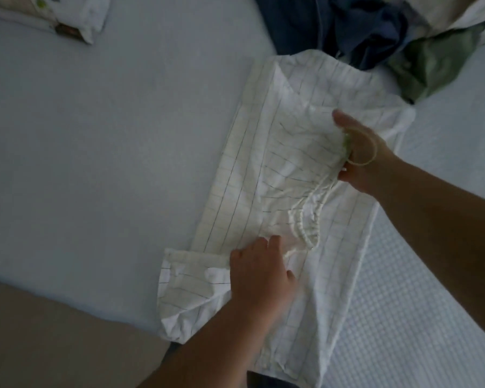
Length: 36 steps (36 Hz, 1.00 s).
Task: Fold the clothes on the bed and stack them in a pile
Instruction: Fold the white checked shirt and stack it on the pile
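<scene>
Lighting dim, bluish cast. Bed (81, 152) covered by a smooth pale sheet; a white waffle-textured cover (420, 303) lies along its right side. Beige floor (39, 337) visible at lower left, below the mattress edge.

Right hand's fingers (345, 175) are tucked under the gathered drawstring waist of the white grid-checked garment (263, 169), so grip unclear. Dark blue and green clothes heap (375, 32) at 1 o'clock cut by top edge; folded white printed cloth (67, 18) at 11 too.
</scene>
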Motion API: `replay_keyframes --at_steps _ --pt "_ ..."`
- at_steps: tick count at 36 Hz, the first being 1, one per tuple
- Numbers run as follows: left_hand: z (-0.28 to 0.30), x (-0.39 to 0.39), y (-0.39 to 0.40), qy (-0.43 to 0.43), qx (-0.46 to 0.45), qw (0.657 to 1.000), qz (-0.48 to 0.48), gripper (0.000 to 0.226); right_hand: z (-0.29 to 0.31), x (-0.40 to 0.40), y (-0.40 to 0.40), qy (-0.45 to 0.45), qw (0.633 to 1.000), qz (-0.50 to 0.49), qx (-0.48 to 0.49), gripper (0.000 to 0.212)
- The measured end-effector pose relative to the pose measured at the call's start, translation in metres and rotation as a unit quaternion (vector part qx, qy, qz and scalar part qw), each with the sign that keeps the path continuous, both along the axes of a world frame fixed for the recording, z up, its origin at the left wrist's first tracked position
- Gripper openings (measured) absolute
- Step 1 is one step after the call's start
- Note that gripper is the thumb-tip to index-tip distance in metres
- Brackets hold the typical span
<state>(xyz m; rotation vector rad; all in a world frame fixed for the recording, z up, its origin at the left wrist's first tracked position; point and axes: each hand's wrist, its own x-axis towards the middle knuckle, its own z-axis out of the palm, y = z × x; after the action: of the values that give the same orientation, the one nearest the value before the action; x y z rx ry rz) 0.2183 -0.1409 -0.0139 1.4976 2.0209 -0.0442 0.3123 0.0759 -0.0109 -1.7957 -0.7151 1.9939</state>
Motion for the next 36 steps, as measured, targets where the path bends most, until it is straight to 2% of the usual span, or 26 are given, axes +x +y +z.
replay_keyframes --at_steps 2,8,12,15,17,19,23,26,29,33,36 --pt "0.002 -0.008 -0.005 0.016 0.012 1.0 -0.009 0.043 -0.001 0.006 0.003 -0.098 0.993 0.057 0.03 0.022" --pt "0.008 -0.059 -0.018 0.078 -0.058 0.995 -0.034 0.037 -0.009 0.016 0.016 -0.189 0.968 0.124 0.11 0.021" --pt "0.026 -0.076 -0.031 0.071 -0.075 0.99 -0.095 0.021 -0.016 0.024 0.011 -0.306 0.919 0.182 0.172 0.025" --pt "0.037 -0.071 -0.039 0.024 -0.077 0.991 -0.106 0.017 -0.017 0.033 0.001 -0.37 0.875 0.232 0.208 0.039" --pt "0.041 -0.058 -0.049 -0.03 -0.091 0.991 -0.091 0.019 -0.015 0.036 -0.008 -0.396 0.863 0.231 0.214 0.047" --pt "0.041 -0.042 -0.058 -0.073 -0.116 0.986 -0.092 0.026 -0.01 0.035 -0.02 -0.408 0.864 0.19 0.228 0.051" --pt "0.032 -0.013 -0.079 -0.202 -0.238 0.947 -0.077 0.056 0.005 0.033 -0.074 -0.447 0.811 0.146 0.347 0.05" --pt "0.024 -0.007 -0.096 -0.255 -0.216 0.942 -0.027 0.057 0.009 0.03 -0.138 -0.413 0.826 0.135 0.358 0.051" --pt "0.022 -0.016 -0.119 -0.235 -0.095 0.967 0.031 0.035 0.01 0.024 -0.205 -0.395 0.847 0.129 0.331 0.053" --pt "0.021 -0.052 -0.149 -0.172 0.015 0.975 0.138 0.016 0.007 0.012 -0.277 -0.35 0.921 0.089 0.143 0.057" --pt "0.017 -0.088 -0.167 -0.09 0.065 0.974 0.196 0.027 0.001 -0.001 -0.314 -0.313 0.939 0.135 0.033 0.056"
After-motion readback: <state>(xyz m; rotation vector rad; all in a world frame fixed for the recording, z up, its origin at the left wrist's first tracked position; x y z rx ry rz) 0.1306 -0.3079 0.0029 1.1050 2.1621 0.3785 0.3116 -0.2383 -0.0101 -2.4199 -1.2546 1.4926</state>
